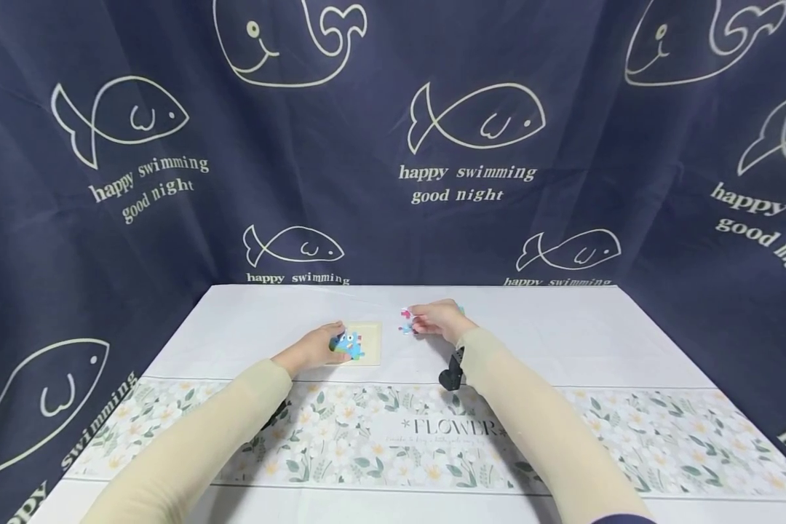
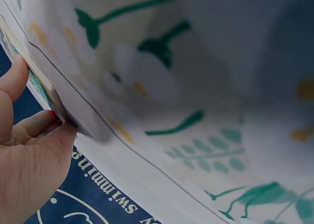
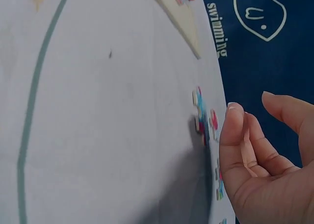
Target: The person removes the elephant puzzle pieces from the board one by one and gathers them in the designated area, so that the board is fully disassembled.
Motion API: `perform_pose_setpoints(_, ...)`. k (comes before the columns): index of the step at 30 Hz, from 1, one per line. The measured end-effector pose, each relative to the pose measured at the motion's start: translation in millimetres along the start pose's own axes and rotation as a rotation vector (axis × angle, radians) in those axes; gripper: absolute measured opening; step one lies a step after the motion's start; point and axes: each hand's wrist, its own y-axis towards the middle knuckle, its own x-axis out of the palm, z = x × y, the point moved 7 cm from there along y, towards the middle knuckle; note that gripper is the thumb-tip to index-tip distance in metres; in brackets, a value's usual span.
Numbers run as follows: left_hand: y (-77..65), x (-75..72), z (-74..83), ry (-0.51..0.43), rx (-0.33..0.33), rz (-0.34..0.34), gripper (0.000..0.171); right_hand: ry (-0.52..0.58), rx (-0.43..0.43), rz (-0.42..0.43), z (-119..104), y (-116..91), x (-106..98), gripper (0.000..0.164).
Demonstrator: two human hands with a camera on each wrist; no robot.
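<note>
My left hand (image 1: 316,346) grips the left side of a shallow cream puzzle tray (image 1: 373,349), its fingers and thumb spread over that side. Inside the tray, joined jigsaw pieces (image 1: 349,346) form part of a blue picture with white eyes; the hand covers some of them. In the left wrist view the tray (image 2: 58,97) appears nearly edge-on between thumb and fingers. My right hand (image 1: 440,320) hovers over loose jigsaw pieces to the tray's right, a pink one (image 1: 405,314) and a blue one (image 1: 405,330). Its fingers bend loosely, thumb (image 3: 284,111) apart, with nothing visible between them.
More loose pieces (image 3: 220,189) lie beside and partly behind the right hand. A white cloth with a floral band (image 1: 340,437) covers the table. Behind the table's back edge hangs a dark blue curtain (image 1: 380,145) with fish drawings.
</note>
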Motion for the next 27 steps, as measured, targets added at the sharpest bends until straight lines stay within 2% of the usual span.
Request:
perform_pose_setpoints(4,0.9,1.4,-1.6,0.006,0.010,0.003,0.077,0.010,-0.016,-0.028,-2.5,-2.0,8.0,0.034)
perform_pose_setpoints(9,1.8,1.8,-1.7,0.018,0.019,0.008,0.077,-0.004,-0.011,-0.012,-3.8,-2.9,14.6,0.028)
perform_pose_setpoints(17,4.3,1.3,-2.0,0.023,0.011,0.013,0.076,-0.032,-0.028,-0.025,-7.0,-3.4,27.1,0.033)
perform_pose_setpoints(27,2.4,0.4,-1.4,0.031,0.019,0.013,0.075,-0.029,-0.045,-0.024,-7.6,-3.5,42.6,0.029)
